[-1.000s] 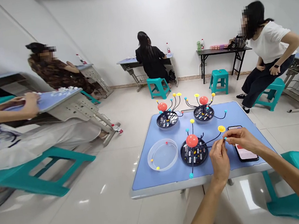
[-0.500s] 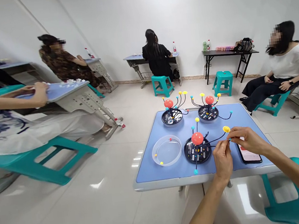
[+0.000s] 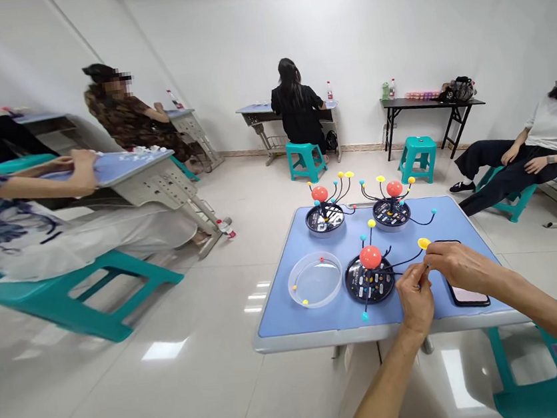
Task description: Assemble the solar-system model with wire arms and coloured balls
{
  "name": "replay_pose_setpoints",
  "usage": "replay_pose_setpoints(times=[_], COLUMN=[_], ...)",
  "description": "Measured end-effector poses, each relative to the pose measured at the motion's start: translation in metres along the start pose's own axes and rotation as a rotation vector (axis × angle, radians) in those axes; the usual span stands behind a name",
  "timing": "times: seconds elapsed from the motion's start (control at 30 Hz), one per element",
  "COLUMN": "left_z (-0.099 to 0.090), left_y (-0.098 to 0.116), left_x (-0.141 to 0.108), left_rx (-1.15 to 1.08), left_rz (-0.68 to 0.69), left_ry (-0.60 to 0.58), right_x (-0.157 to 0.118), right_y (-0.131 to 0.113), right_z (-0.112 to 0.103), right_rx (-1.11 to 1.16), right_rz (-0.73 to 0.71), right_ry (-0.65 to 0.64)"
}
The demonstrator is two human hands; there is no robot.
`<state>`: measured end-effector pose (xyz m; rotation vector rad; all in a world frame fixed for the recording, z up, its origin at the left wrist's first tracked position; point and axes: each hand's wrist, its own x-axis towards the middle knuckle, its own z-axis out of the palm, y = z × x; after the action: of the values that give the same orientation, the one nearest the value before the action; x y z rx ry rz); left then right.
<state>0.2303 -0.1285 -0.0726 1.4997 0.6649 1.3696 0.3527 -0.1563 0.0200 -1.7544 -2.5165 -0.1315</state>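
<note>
Since it's all tiny at this range, take this with a grain of salt: the fingertips (image 3: 430,266) of the right hand (image 3: 459,267) are closed in around a small teal bead (image 3: 427,264) at the end of a thin black wire arm (image 3: 403,263), and the fingertips (image 3: 417,275) of the left hand (image 3: 414,304) are pinched in right beside them, but I can't tell whether either hand actually has hold of it. That wire lies just left of the right hand's fingers, its long axis running almost level across the view, and the left hand sits closer to its root. It points right and slightly up, away from the black round base (image 3: 370,281) under the red ball (image 3: 370,257), with a yellow disc (image 3: 424,243) just above the fingers. Further out, a phone (image 3: 467,296) lies just below the right hand, a clear plastic dish (image 3: 315,279) sits left of the base, and one similar model (image 3: 324,218) and another (image 3: 390,211) stand at the far edge of the blue table (image 3: 281,324).
</note>
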Motion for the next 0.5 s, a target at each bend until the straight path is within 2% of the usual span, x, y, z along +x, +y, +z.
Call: replay_pose_setpoints(times=[0.13, 0.3, 0.5], left_z=[0.000, -0.002, -0.003], left_y=[-0.002, 0.000, 0.004], left_x=[0.000, -0.001, -0.005], left_rx=[-0.030, 0.041, 0.139], left_rz=[-0.009, -0.038, -0.041], left_ry=[0.020, 0.015, -0.002], right_x=[0.005, 0.008, -0.002], right_y=[-0.007, -0.016, -0.011], right_z=[-0.005, -0.010, -0.011], right_rx=[-0.096, -0.140, -0.086], right_rz=[0.029, 0.107, 0.095], right_ry=[-0.091, -0.121, 0.031])
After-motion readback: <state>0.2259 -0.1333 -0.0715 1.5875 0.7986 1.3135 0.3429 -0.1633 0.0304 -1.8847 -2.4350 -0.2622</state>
